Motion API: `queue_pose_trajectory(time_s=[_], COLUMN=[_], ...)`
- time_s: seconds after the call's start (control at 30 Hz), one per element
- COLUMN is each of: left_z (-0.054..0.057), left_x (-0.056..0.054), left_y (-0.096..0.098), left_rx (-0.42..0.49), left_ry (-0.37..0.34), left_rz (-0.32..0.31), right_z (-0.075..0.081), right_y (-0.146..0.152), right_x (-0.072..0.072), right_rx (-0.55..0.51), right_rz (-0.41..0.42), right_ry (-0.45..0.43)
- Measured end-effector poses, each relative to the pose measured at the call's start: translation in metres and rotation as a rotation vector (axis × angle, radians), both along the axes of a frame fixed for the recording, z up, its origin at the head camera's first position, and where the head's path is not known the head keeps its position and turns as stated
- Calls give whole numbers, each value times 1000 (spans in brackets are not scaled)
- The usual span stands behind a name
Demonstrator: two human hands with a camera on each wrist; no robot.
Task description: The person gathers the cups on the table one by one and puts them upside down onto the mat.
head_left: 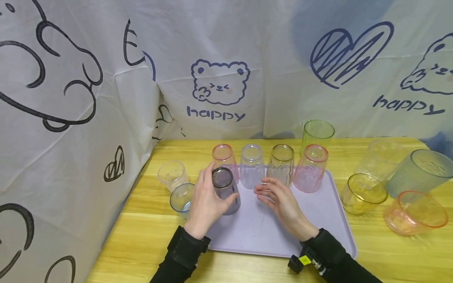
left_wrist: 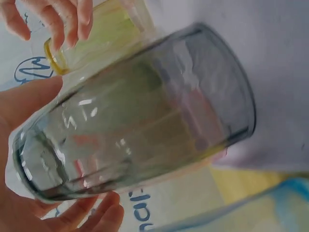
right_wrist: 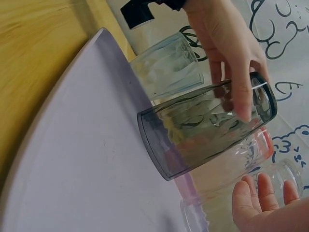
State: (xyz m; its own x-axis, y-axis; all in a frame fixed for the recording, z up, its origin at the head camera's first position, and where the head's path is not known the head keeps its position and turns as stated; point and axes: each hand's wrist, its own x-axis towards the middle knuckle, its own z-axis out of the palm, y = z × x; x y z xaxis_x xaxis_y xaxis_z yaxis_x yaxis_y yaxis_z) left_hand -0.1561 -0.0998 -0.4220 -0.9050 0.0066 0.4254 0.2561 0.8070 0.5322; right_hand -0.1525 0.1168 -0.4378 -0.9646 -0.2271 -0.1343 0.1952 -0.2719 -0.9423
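Observation:
My left hand (head_left: 205,202) grips a smoky grey glass (head_left: 228,196) near its upper end, thumb on one side and fingers on the other. The glass stands mouth down at the left part of a lavender tray (head_left: 269,232). In the right wrist view, its wide rim meets the tray surface. My right hand (head_left: 284,206) hovers over the tray with bent, spread fingers and holds nothing. Behind the hands, a row on the tray has a red-rimmed pink glass (head_left: 223,151), a clear glass (head_left: 252,169), an amber-rimmed glass (head_left: 281,165) and a pink glass (head_left: 310,173).
Left of the tray stand a clear cup (head_left: 172,175) and a blue-rimmed cup (head_left: 180,198), close by the left hand. On the right are a yellow glass (head_left: 364,194), an orange bowl-like glass (head_left: 414,214) and a bluish glass (head_left: 419,173). A green glass (head_left: 318,131) stands behind the row.

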Motion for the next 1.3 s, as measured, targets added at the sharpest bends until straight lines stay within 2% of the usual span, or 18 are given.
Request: queue_pose_trajectory(time_s=[0.1, 0.27, 0.57, 0.77, 1.0, 1.3], left_z=[3, 6, 13, 13, 11, 12], left_x=[0, -1, -1, 0, 0, -1], left_y=[-2, -6, -14, -15, -18, -19], left_rx=[-40, -93, -101, -118, -128, -137], left_ry=[27, 16, -10, -25, -7, 30], left_rz=[-8, -32, -71, -77, -71, -86], right_z=[-1, -2, -3, -4, -5, -6], right_y=[0, 0, 2, 4, 3, 1], right_x=[0, 0, 0, 0, 0, 1], right_rx=[4, 6, 14, 39, 56, 127], right_rz=[-2, -1, 12, 22, 14, 11], right_ry=[-1, -2, -8, -10, 3, 78])
